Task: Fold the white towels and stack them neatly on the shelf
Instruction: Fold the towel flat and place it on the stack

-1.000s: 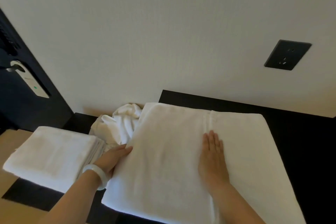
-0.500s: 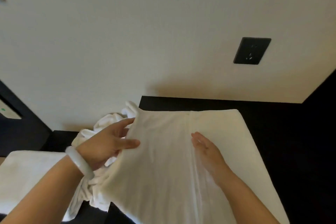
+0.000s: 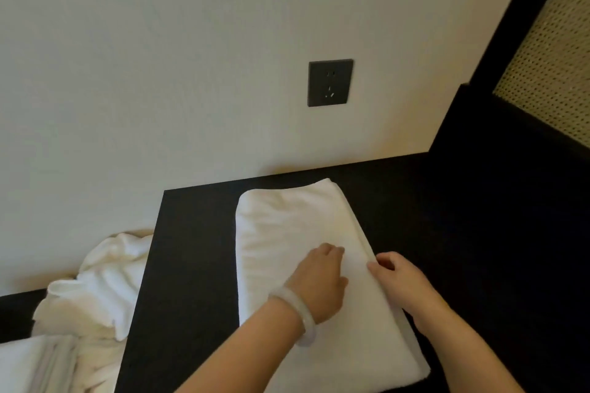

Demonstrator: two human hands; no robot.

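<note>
A black counter (image 3: pixel 191 265) carries the folded white towel (image 3: pixel 287 226), lying flat near the wall, with a crumpled towel heap (image 3: pixel 105 281) beside the counter's left edge. The right hand (image 3: pixel 400 281) pinches the towel's right edge, thumb on top. The left hand (image 3: pixel 319 281) rests on it with its fingers (image 3: pixel 329 249) bent together; whether they grip cloth I cannot tell.
</note>
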